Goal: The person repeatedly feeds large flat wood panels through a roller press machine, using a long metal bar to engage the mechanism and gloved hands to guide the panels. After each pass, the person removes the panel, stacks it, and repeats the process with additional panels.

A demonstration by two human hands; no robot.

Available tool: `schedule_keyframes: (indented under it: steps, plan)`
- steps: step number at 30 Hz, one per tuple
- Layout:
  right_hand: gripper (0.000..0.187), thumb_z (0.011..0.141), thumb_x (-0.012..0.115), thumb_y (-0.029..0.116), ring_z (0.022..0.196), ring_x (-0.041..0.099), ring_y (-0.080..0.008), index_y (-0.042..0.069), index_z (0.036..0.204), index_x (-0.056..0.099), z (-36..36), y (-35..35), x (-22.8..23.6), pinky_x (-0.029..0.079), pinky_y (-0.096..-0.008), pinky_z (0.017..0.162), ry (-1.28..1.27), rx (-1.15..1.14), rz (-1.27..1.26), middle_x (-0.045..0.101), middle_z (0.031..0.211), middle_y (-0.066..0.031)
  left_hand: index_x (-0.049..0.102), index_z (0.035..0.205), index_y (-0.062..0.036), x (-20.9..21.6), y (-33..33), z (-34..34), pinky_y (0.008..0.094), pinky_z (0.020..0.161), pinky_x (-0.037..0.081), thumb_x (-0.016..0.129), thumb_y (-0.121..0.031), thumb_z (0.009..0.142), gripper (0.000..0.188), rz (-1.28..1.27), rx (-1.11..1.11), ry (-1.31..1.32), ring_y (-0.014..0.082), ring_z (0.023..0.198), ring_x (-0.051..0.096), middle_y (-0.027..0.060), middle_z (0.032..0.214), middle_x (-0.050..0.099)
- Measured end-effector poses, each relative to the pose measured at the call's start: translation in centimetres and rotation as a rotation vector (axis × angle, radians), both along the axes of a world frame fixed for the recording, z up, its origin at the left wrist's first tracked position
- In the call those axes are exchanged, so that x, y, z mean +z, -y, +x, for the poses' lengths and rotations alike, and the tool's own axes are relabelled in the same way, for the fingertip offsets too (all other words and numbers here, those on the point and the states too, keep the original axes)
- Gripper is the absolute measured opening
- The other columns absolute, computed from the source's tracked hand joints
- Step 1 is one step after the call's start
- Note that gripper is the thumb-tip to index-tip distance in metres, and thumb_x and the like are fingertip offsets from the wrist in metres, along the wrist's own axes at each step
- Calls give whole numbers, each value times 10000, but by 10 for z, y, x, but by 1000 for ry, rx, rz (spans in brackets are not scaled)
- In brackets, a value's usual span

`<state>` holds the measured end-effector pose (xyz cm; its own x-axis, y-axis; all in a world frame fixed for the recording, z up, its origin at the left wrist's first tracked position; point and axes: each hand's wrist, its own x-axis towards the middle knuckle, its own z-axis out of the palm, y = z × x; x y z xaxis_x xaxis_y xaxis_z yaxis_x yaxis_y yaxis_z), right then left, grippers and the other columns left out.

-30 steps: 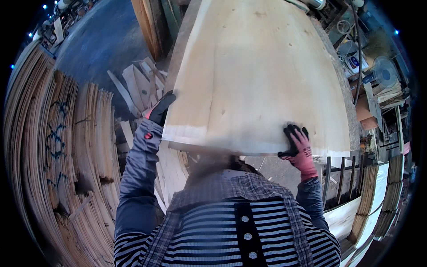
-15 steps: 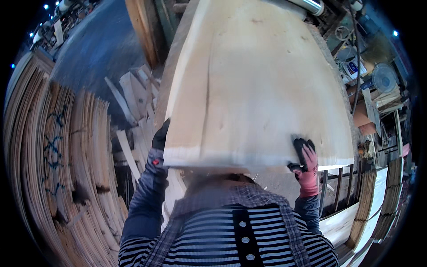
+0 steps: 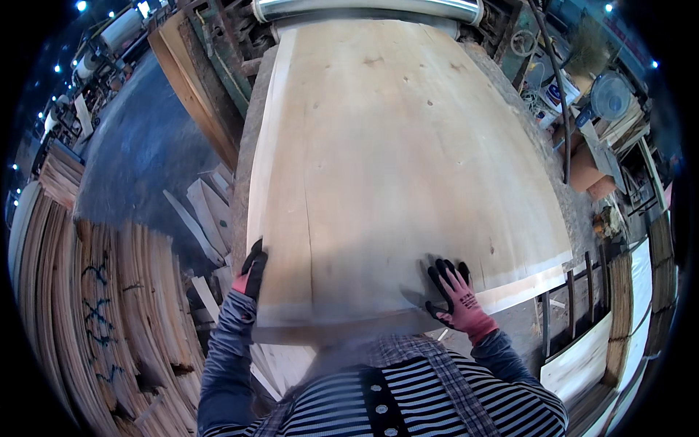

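Observation:
A large pale wood veneer sheet (image 3: 378,182) lies on the table in front of me, with a dark lengthwise crack toward its left side. My left hand (image 3: 251,271), in a pink and black glove, is closed at the sheet's near left edge. My right hand (image 3: 457,300), in a matching glove, rests on the near part of the sheet with its fingers spread. A lighter strip shows along the near right edge, seemingly another layer beneath. The sheet's far end reaches a shiny metal roller (image 3: 368,9).
A tall stack of veneer (image 3: 131,306) with blue marks stands at left, beside loose wood offcuts (image 3: 207,211). A wooden board (image 3: 193,87) leans by the machine. At right are a dark hanging cable (image 3: 561,95), a bucket (image 3: 561,91), a clear round container (image 3: 610,96) and metal bars (image 3: 571,306).
The view has shifted, bringing the roller fully into sight. My right hand has moved inward from the near edge onto the sheet. My left hand stays at the left edge.

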<state>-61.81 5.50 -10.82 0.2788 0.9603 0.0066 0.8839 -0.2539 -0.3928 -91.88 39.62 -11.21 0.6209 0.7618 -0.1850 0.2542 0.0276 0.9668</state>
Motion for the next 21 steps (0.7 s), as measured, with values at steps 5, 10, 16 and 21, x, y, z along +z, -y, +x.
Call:
schedule_keyframes:
  steps: [5,10,16,21]
  plan:
    - [737,718,525,521,1253,199,-345,11,1232,388,2,-29,-45,120,-488,1021,71,-257,-225,254,1348,-168,324,1278,-28,-8,-1,14,269,963,301,234,-249,931,420,138,-100,38,176,1137,398,104,1245,417]
    - [697,710,555,500,1203,305,-326,14,1193,428,70,-120,-81,198,-503,985,305,-212,142,382,1272,-150,301,1285,-6,-21,12,10,281,1010,230,278,-232,925,426,-174,14,215,178,1195,326,105,1303,351]
    - [727,778,416,537,1268,195,-276,47,1298,283,168,-258,-66,91,-460,1032,246,-354,56,278,1349,-125,302,1287,-8,-23,10,18,273,1004,231,349,-192,892,438,-183,37,176,175,1202,315,98,1306,349]
    - [715,798,390,530,1262,207,-290,30,1297,275,140,-264,-23,98,-447,1037,338,-270,234,278,1340,-159,304,1294,-25,-21,9,4,266,990,247,427,-146,857,470,-51,47,48,165,1196,323,85,1306,353]
